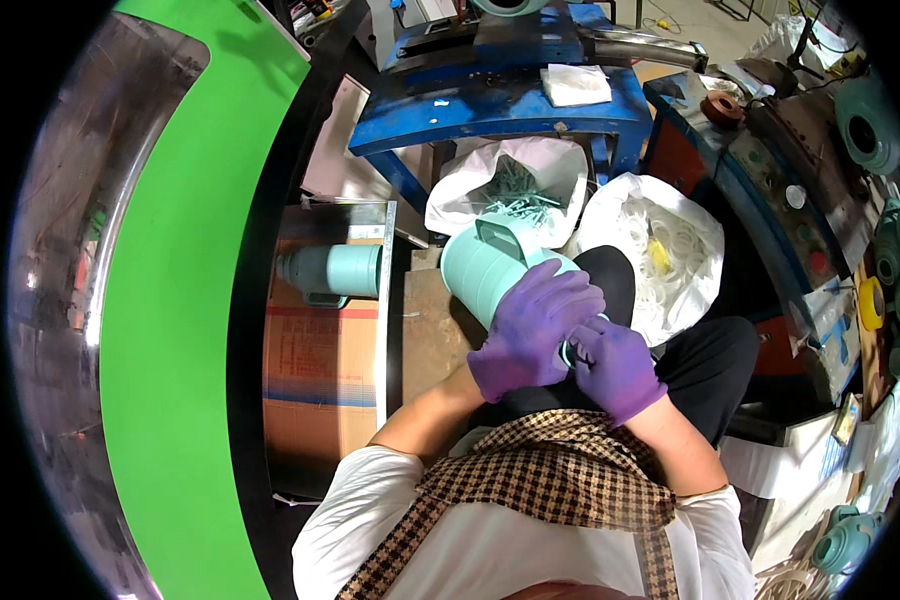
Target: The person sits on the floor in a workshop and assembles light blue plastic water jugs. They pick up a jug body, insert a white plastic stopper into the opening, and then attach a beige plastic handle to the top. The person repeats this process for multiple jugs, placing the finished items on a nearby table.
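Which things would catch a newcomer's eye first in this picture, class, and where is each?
The broad, bright green panel running down the left side probably comes first. At the centre, the purple-gloved left hand and right hand meet at the near end of a turquoise container. Beyond it, one white sack holds green strips; another, farther right, holds pale rings.

Head view: wide fisheye, mounted on the person's head, upright, pitched steeply downward and forward. Landmark: mint-green handled jug [478, 282], near mid-field, seen from above at close range. Toward wearer from jug: checked apron [550, 470], near lens, viewed almost straight down. Beyond jug: blue counter [480, 115], farther off, viewed obliquely from above. Left of jug: green panel [170, 400], edges curved toward dark circular rim.
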`<state>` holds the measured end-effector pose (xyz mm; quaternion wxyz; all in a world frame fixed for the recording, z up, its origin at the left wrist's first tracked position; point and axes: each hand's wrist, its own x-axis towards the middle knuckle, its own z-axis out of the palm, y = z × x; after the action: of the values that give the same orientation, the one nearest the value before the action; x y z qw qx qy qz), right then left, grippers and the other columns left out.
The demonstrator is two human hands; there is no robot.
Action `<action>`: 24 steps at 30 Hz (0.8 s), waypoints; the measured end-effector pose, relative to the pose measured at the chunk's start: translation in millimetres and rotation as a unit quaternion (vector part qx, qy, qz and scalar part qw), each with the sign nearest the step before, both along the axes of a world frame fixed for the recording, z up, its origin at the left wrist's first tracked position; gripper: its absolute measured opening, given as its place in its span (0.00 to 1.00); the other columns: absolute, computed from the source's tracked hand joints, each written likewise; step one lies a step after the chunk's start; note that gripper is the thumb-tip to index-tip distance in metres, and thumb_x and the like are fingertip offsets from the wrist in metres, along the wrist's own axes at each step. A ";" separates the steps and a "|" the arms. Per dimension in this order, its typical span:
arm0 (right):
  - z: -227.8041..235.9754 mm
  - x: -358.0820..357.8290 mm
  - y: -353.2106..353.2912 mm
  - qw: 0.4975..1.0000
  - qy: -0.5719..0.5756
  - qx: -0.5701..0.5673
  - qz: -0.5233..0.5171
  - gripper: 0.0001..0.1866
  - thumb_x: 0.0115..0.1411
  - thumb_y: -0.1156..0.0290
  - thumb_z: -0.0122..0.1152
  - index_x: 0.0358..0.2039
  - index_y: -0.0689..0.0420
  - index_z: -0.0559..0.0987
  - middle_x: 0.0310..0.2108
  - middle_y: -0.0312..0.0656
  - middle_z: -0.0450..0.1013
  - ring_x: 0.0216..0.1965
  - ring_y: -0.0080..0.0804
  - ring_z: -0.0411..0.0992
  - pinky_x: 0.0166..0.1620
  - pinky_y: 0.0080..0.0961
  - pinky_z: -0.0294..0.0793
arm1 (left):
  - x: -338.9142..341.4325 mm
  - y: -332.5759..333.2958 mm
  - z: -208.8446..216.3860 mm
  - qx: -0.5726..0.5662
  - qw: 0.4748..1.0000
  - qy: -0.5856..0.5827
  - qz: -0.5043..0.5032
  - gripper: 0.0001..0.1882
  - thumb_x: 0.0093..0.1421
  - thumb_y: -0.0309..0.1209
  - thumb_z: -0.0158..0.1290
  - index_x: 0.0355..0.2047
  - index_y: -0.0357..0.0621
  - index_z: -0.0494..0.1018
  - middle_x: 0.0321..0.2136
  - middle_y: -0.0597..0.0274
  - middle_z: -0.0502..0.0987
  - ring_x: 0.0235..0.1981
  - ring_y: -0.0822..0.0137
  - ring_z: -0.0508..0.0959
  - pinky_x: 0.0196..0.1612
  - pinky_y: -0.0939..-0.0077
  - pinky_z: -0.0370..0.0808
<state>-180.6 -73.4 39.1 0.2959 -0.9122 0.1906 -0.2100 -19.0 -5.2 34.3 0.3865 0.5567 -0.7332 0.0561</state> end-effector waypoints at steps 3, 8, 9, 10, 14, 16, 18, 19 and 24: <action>3.1 -4.5 1.7 1.000 0.003 0.000 -0.008 0.08 0.46 0.79 0.62 0.29 0.56 0.80 0.29 0.44 0.76 0.29 0.46 0.76 0.33 0.38 0.76 | -2.0 0.9 -1.0 0.011 1.000 -0.014 -0.002 0.25 0.41 0.28 0.62 0.44 0.43 0.78 0.47 0.57 0.81 0.51 0.53 0.79 0.60 0.49 0.70; -1.5 -4.2 3.3 1.000 -0.011 0.004 -0.004 0.08 0.46 0.79 0.62 0.29 0.56 0.80 0.30 0.43 0.77 0.31 0.44 0.77 0.34 0.37 0.76 | -4.1 2.0 0.8 0.028 0.999 -0.018 0.005 0.23 0.42 0.28 0.63 0.43 0.43 0.79 0.46 0.57 0.81 0.51 0.53 0.80 0.59 0.49 0.71; -0.8 -3.1 3.3 1.000 -0.007 0.008 0.003 0.08 0.46 0.79 0.62 0.29 0.56 0.80 0.30 0.42 0.77 0.32 0.44 0.77 0.35 0.37 0.77 | -3.7 2.4 0.5 0.024 0.999 -0.018 0.010 0.23 0.43 0.28 0.63 0.43 0.43 0.79 0.46 0.57 0.81 0.51 0.53 0.80 0.59 0.49 0.71; -1.0 -1.5 3.7 1.000 -0.010 0.005 -0.008 0.08 0.46 0.79 0.62 0.30 0.56 0.80 0.31 0.42 0.77 0.33 0.44 0.77 0.35 0.37 0.77 | -3.7 3.0 0.5 0.020 1.000 -0.019 0.015 0.23 0.43 0.29 0.63 0.43 0.43 0.79 0.45 0.56 0.81 0.50 0.53 0.80 0.59 0.49 0.71; -5.4 5.0 9.9 0.997 -0.059 -0.004 -0.042 0.09 0.48 0.79 0.61 0.32 0.56 0.79 0.34 0.42 0.76 0.35 0.44 0.76 0.36 0.37 0.77 | -1.8 1.9 6.8 0.015 0.999 -0.003 0.031 0.22 0.45 0.30 0.64 0.43 0.42 0.79 0.45 0.56 0.81 0.50 0.53 0.80 0.59 0.50 0.71; -7.3 2.3 10.5 0.997 -0.070 0.001 -0.041 0.09 0.49 0.79 0.60 0.33 0.55 0.79 0.36 0.43 0.76 0.36 0.45 0.76 0.36 0.37 0.77 | -2.6 0.1 2.4 0.024 1.000 -0.001 0.019 0.25 0.42 0.29 0.63 0.45 0.43 0.78 0.48 0.57 0.80 0.53 0.53 0.78 0.61 0.49 0.69; -8.2 -6.4 7.5 0.998 -0.052 0.014 -0.033 0.09 0.50 0.79 0.59 0.34 0.55 0.79 0.37 0.43 0.76 0.37 0.45 0.77 0.37 0.37 0.77 | -5.9 -2.5 1.6 0.048 0.999 -0.022 0.014 0.26 0.41 0.29 0.63 0.46 0.44 0.78 0.50 0.58 0.79 0.55 0.53 0.76 0.63 0.48 0.67; -17.5 -11.6 4.1 0.997 -0.067 0.022 -0.030 0.09 0.51 0.78 0.58 0.34 0.56 0.79 0.38 0.44 0.76 0.37 0.48 0.76 0.38 0.39 0.77 | -8.6 -4.9 5.2 0.064 0.997 -0.039 0.004 0.26 0.42 0.30 0.63 0.46 0.45 0.78 0.50 0.59 0.79 0.55 0.53 0.76 0.63 0.48 0.67; -43.2 -29.3 -4.8 0.984 -0.096 0.110 0.102 0.11 0.53 0.78 0.54 0.38 0.62 0.78 0.41 0.55 0.75 0.43 0.56 0.74 0.47 0.43 0.74 | -15.7 -8.3 0.0 0.088 0.992 -0.094 -0.019 0.26 0.50 0.42 0.65 0.47 0.46 0.75 0.51 0.56 0.78 0.56 0.49 0.75 0.64 0.45 0.63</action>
<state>-209.9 -78.2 -4.0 0.4308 -0.8645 0.0891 -0.2431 -34.7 -13.5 34.3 0.2668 0.5669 -0.7785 0.0360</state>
